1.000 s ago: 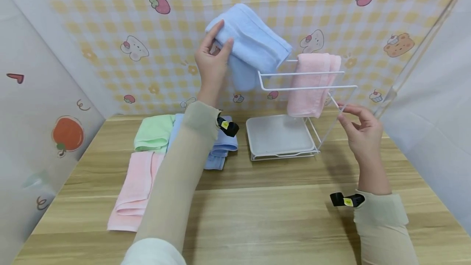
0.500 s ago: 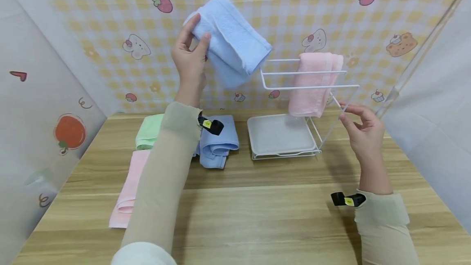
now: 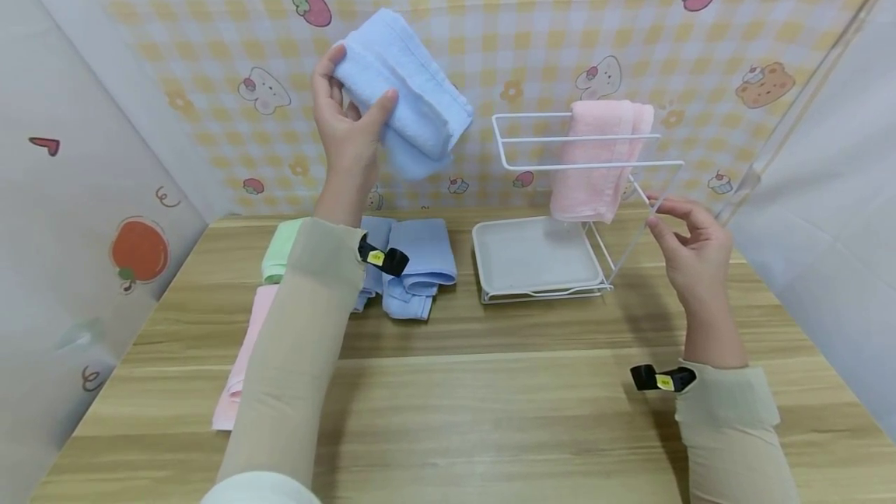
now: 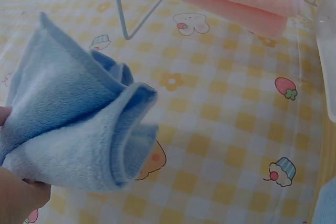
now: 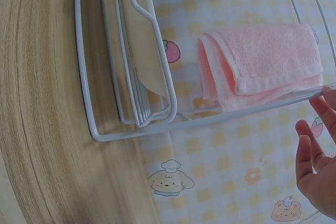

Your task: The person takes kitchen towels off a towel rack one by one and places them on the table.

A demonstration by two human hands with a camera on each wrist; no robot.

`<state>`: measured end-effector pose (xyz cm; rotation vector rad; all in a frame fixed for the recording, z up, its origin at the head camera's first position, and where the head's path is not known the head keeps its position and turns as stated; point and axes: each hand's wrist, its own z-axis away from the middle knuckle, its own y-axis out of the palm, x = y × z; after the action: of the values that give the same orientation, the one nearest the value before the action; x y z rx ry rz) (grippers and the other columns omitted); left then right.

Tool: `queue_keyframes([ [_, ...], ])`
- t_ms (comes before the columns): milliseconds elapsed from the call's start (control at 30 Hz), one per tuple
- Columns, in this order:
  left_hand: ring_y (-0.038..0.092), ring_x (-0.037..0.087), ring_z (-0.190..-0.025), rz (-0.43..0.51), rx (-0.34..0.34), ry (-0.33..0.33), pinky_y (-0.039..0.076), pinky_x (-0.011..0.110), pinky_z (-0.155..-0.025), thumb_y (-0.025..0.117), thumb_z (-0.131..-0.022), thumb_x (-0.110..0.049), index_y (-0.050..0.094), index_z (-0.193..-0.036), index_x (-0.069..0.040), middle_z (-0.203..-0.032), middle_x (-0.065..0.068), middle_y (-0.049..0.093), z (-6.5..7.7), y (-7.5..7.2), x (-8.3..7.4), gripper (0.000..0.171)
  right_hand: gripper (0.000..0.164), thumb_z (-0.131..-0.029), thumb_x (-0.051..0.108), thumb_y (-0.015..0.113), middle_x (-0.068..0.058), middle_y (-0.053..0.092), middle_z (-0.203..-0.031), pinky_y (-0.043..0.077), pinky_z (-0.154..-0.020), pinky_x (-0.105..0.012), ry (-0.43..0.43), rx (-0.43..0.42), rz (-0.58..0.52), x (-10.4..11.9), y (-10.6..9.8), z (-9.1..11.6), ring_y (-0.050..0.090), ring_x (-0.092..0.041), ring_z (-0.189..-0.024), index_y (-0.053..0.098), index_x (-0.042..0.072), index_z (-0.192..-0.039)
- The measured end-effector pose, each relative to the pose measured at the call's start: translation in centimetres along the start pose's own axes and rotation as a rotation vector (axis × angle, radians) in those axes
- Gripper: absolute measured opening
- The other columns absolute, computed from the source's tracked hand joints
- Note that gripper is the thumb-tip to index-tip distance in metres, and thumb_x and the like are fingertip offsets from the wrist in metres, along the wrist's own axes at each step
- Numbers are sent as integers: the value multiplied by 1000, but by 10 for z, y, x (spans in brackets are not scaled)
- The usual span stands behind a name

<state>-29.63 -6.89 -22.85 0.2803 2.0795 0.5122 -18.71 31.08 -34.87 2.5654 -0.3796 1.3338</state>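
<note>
My left hand [image 3: 350, 127] grips a folded light-blue towel [image 3: 404, 88] between thumb and fingers. It is in the air left of the white wire rack [image 3: 539, 167], apart from it. In the left wrist view the towel [image 4: 73, 108] has loose folds at its free end. My right hand [image 3: 696, 255] pinches the slanting side wire of the rack with thumb and fingertips. Over the rack's rear top bar hangs a pink towel [image 3: 595, 166]; the right wrist view shows it [image 5: 268, 59] doubled over. A pale tray [image 3: 535, 255] sits in the rack's base.
Folded blue towels [image 3: 423, 251] lie on the wooden table [image 3: 490, 403] left of the rack. Further left are a green towel [image 3: 281, 249] and a pink towel [image 3: 245, 360], both partly hidden by my left sleeve. A checked cloth backdrop [image 3: 483, 45] stands behind.
My left hand has drawn the blue towel leftward, off the left end of the rack's top bars. The right hand keeps its hold on the rack, which stays in place.
</note>
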Motion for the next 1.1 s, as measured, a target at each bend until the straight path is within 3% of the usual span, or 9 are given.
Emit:
queue_keyframes([
  [300,45,22,-131,-153,43,26,47,38,-107,75,-77,8,27,-147,-12,-152,-1,36,26,-3,-10,87,16,-87,-14,65,1,76,-107,55,-77,-12,2,-2,12,0,0,-2,67,-11,-110,68,-11,-101],
  [567,41,20,-134,-321,133,17,46,44,-108,74,-79,5,32,-148,-17,-154,-3,32,39,-25,2,84,15,-87,-12,66,8,75,-105,55,-76,-11,17,-2,44,-1,-1,-1,66,-7,-108,67,-11,-102],
  [800,48,26,-128,-341,222,-76,53,42,-101,67,-83,13,46,-139,-18,-152,-2,35,56,-43,-10,68,16,-87,-10,67,9,75,-104,55,-75,-11,7,-6,62,-1,0,-2,66,-7,-108,67,-13,-103],
  [1000,46,28,-130,-386,266,-163,55,37,-98,64,-84,16,46,-142,-22,-154,-1,32,65,-62,-21,71,15,-88,-10,67,9,75,-105,55,-75,-11,-4,1,61,0,0,-1,66,-7,-109,67,-12,-102],
  [1100,43,26,-131,-409,299,-194,55,27,-95,63,-85,16,45,-145,-23,-156,-2,31,69,-71,-27,73,14,-87,-11,66,9,75,-105,55,-76,-11,-7,-1,49,-1,0,0,66,-8,-109,69,-9,-101],
])
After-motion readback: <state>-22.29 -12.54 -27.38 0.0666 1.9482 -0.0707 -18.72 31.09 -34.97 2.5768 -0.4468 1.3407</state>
